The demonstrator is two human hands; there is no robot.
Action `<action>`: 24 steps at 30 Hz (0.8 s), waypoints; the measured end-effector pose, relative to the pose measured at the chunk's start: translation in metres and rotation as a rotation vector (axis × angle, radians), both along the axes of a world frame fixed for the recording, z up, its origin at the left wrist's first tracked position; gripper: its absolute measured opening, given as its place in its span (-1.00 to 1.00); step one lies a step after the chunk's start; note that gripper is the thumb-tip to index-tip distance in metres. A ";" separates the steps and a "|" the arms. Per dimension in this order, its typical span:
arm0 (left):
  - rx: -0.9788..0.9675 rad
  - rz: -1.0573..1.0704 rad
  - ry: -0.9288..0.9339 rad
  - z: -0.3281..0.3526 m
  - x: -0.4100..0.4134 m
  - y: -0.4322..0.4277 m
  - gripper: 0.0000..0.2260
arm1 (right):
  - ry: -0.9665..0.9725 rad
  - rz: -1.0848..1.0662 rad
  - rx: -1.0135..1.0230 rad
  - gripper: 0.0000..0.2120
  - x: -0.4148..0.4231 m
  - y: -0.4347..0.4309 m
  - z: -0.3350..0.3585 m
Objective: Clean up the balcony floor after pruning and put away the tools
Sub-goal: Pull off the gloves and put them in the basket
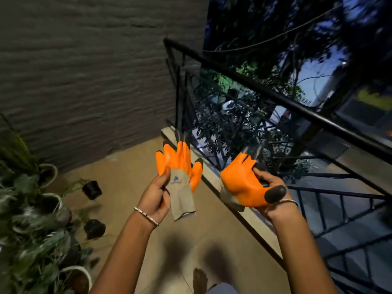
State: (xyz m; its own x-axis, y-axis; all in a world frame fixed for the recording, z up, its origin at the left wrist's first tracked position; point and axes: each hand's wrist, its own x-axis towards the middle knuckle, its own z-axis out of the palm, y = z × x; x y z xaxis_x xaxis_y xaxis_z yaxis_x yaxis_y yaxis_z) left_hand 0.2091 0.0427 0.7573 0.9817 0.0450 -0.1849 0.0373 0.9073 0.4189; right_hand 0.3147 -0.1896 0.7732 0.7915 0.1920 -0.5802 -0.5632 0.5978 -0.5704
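I hold two orange gardening gloves with grey cuffs and black claw tips in front of me, above the balcony floor (137, 166). My left hand (156, 196) grips the left glove (181, 177) by its grey back, fingers pointing up and the cuff hanging down. My right hand (269, 187) holds the right glove (241, 183) from the side, orange palm facing me, one black thumb tip sticking out to the right. The two gloves are apart, close to the railing.
A black metal railing (275, 94) on a low stone kerb (222, 196) runs along the right. Potted plants (31, 209) and small black pots (92, 188) line the left by the textured grey wall (84, 71). My bare foot (199, 281) stands on the beige tiles.
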 end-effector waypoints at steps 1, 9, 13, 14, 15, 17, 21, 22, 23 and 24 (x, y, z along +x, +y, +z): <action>0.025 0.006 -0.030 0.003 0.002 -0.004 -0.62 | -0.036 -0.010 -0.009 -0.87 -0.006 -0.002 0.016; 0.413 0.141 -0.079 0.017 0.017 -0.026 -0.64 | -0.071 -0.015 0.067 -0.78 -0.013 0.014 0.063; 0.455 0.099 -0.111 0.022 0.025 -0.046 -0.63 | 0.039 -0.011 0.164 -0.82 -0.015 0.026 0.077; 0.441 0.092 -0.106 0.024 0.027 -0.052 -0.63 | 0.049 -0.021 0.197 -0.83 -0.013 0.028 0.079; 0.427 0.077 -0.116 0.025 0.029 -0.057 -0.63 | 0.047 -0.026 0.217 -0.82 -0.009 0.030 0.080; 0.378 0.069 -0.114 0.021 0.034 -0.066 -0.62 | -0.001 0.008 0.234 -0.76 -0.008 0.032 0.087; 0.303 0.093 -0.089 0.020 0.046 -0.077 -0.52 | -0.129 0.256 0.132 -0.53 -0.010 0.026 0.086; 0.285 0.081 -0.096 0.020 0.049 -0.079 -0.52 | -0.166 0.314 0.100 -0.50 -0.010 0.024 0.084; 0.278 0.067 -0.086 0.022 0.054 -0.083 -0.53 | -0.199 0.361 0.075 -0.53 -0.009 0.020 0.083; 0.275 0.076 -0.059 0.021 0.059 -0.085 -0.54 | -0.225 0.383 0.046 -0.61 -0.009 0.015 0.083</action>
State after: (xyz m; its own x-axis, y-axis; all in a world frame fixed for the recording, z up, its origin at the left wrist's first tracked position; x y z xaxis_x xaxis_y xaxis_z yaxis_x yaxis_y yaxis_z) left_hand 0.2683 -0.0425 0.7788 0.9823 0.1595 -0.0985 -0.0581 0.7587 0.6488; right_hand 0.3056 -0.1743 0.8562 0.7637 0.5175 -0.3859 -0.6139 0.3974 -0.6820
